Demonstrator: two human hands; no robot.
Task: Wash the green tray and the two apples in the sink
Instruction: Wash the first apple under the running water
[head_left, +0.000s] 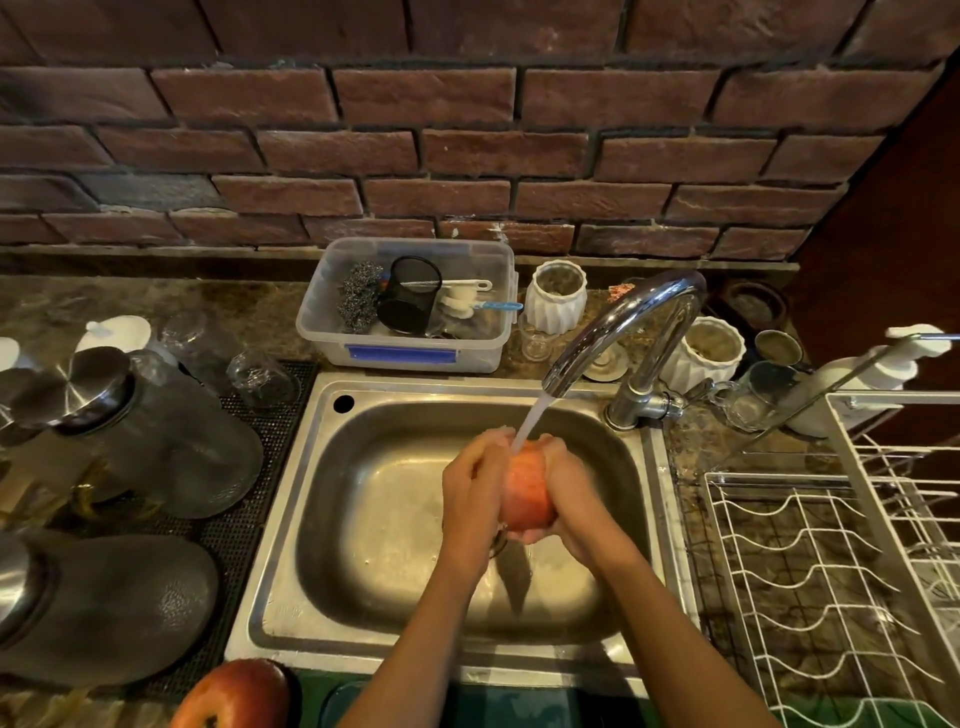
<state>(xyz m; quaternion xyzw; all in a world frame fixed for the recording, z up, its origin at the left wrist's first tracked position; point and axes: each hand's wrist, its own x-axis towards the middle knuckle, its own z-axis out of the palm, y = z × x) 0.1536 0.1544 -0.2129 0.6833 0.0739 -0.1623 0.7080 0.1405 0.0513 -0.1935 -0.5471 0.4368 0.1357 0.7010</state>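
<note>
meanwhile, both hands clasped one apple (525, 486) under the running tap (623, 327), over the middle of the sink (363, 519).
the left hand (475, 486) pressed its left side and the right hand (566, 488) cupped its right side and underside, so the fruit sat between the palms with water striking its top. the second apple (234, 693) lay at the near left edge, on the green tray (467, 706) beneath the forearms.

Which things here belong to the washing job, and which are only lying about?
Job: apple in both hands (left, right), second apple, green tray, tap, sink.

Lying about: plastic box, white jars, dish rack, glass jars.
</note>
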